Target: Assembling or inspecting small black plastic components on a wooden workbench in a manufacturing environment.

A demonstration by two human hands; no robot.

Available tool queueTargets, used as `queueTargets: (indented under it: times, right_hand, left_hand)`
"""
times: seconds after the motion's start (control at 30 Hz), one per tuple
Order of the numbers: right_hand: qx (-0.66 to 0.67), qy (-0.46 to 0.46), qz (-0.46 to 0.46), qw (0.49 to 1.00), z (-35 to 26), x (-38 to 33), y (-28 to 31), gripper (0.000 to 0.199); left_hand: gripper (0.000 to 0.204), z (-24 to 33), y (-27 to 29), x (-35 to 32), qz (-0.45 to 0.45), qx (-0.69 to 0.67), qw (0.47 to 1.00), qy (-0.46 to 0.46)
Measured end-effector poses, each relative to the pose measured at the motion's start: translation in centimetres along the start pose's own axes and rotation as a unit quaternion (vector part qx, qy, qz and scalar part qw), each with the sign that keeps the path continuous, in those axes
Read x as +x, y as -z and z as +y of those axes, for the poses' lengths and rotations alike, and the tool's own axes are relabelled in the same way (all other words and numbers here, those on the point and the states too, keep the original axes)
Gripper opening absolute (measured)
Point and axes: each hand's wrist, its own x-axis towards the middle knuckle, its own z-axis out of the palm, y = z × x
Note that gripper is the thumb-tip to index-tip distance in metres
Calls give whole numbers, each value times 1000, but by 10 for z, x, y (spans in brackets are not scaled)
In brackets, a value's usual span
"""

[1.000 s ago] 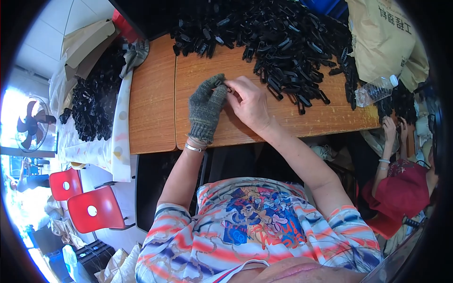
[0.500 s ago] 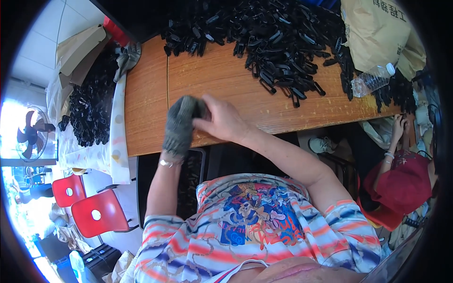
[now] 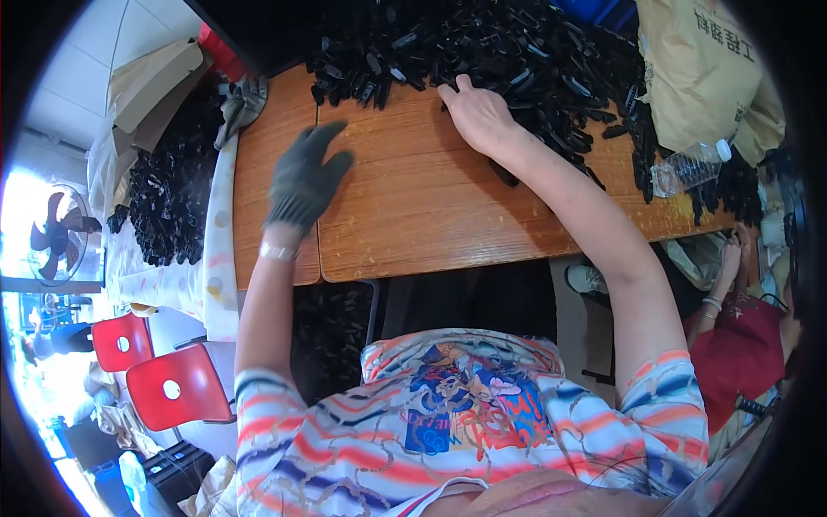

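Wooden table [image 3: 413,224]: spans the centre of the frame. Heap of black plastic parts [image 3: 517,52]: covers the table's upper edge, top centre to upper right. Tan sack [image 3: 702,77]: upper right corner. Right hand [image 3: 478,112]: bare, upper centre, laid palm down at the heap's lower edge, fingers spread among the parts; whether it grasps one cannot be told. Left hand [image 3: 303,181]: grey glove, centre left, over bare wood, fingers extended, holding nothing. Clear plastic bottle [image 3: 687,167]: lying at right.
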Motion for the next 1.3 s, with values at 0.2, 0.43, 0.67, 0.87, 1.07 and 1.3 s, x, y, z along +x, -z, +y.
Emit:
queueTargets:
  times: [0.2, 0.43, 0.67, 0.87, 1.07, 1.3]
  right_hand:
    - [-41, -45, -69, 996, 8, 19, 2, 29]
    - [91, 73, -36, 993, -2, 14, -10, 31]
    - [198, 81, 86, 973, 15, -8, -9, 16]
    - [204, 115, 85, 968, -23, -29, 1, 14]
    - [120, 90, 4, 989, -34, -26, -14, 16]
    - [138, 97, 8, 986, -37, -43, 5, 13]
  left_hand:
    - [56, 3, -67, 91, 53, 142, 988, -10]
    - [40, -2, -75, 79, 62, 131, 986, -82]
    - [35, 9, -57, 27, 43, 80, 989, -116]
    - [31, 6, -50, 0, 128, 131, 977, -112]
    - [28, 31, -55, 7, 42, 207, 972, -103]
    - [24, 42, -41, 4, -77, 218, 972, -43]
